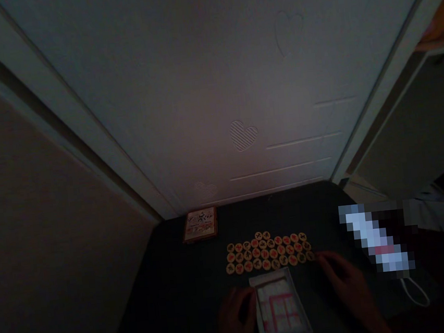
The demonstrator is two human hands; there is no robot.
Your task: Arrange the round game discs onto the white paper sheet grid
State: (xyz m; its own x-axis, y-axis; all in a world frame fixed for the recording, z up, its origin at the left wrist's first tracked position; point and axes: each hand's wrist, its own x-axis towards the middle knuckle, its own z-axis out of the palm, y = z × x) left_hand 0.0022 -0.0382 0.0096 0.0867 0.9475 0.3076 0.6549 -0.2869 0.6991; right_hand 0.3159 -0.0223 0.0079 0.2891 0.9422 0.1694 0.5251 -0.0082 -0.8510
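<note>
Xiangqi pieces [265, 254], round and pale wood with red or dark characters, lie flat in long rows on the dark table, with two more above the top row. My right hand [345, 277] reaches in from the right, its fingertips pinched at the end piece [311, 256] of the nearest row. In front of the rows lies a white open box [305, 315] holding a folded white sheet with red lines [285, 309]. My left hand [238, 316] is closed at the box's left edge, thumb and finger meeting near its upper corner. Dim light blurs both grips.
A flat printed lid or box [200, 224] lies at the table's back left. On the right is a pixelated bright object [376, 238] with a white cord loop [417, 294]. A pale panel with heart reliefs [243, 135] rises behind the dark table [170, 276].
</note>
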